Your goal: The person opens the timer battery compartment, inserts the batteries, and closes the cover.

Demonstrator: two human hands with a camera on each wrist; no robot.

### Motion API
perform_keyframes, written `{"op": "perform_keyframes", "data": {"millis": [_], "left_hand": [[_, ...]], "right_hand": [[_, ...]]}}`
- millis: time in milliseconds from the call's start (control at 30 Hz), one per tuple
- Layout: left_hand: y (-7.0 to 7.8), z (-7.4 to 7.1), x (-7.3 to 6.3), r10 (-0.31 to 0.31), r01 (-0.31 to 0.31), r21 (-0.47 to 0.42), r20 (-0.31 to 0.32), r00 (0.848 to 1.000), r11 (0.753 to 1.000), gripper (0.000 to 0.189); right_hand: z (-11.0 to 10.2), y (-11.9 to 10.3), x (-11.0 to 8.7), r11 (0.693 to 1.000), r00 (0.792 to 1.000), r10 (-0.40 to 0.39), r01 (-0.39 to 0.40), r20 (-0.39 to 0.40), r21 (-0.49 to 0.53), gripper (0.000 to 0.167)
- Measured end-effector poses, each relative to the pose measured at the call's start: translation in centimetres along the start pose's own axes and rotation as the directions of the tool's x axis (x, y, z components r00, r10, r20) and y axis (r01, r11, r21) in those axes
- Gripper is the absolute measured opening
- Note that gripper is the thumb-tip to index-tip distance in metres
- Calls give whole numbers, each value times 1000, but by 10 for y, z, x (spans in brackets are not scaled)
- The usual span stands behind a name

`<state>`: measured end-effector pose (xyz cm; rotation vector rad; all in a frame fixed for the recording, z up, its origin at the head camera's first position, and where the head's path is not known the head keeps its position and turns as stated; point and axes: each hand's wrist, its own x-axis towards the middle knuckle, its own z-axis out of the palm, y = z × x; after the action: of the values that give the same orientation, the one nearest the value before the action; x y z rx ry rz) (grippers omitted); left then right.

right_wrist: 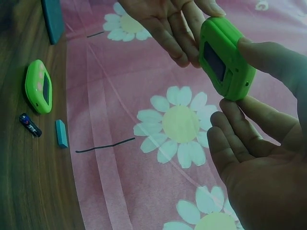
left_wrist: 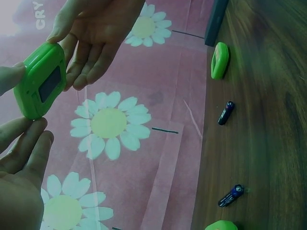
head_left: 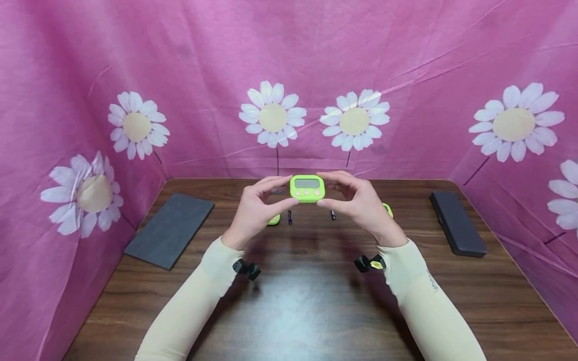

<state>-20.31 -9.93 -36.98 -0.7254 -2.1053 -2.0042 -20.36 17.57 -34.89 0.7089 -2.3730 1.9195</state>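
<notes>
Both hands hold up a bright green digital timer (head_left: 307, 189) above the table, its grey display and row of buttons facing the head camera. My left hand (head_left: 254, 208) pinches its left end between thumb and fingers. On the opposite end, my right hand (head_left: 361, 203) grips it the same way. From the right wrist view, the raised timer (right_wrist: 228, 60) shows its edge, with the thumb on one side and fingertips on the other. Behind the hands lie two more green timers, one (head_left: 274, 219) by the left hand and one (head_left: 388, 209) partly hidden by the right.
Two dark batteries, one left (head_left: 290, 217) and one right (head_left: 333, 215), lie on the wooden table (head_left: 298, 311). A dark grey flat board (head_left: 170, 230) rests at left, a black oblong case (head_left: 458, 223) at right. A small teal block (right_wrist: 61, 134) sits near the flowered pink cloth (head_left: 307, 50).
</notes>
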Motion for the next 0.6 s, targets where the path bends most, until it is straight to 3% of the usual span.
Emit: {"op": "perform_keyframes", "data": {"millis": [600], "left_hand": [[-1, 0, 0, 2, -2, 29, 16, 1000, 1000, 51]], "right_hand": [[1, 1, -1, 998, 999, -51, 51, -11, -27, 57]]}}
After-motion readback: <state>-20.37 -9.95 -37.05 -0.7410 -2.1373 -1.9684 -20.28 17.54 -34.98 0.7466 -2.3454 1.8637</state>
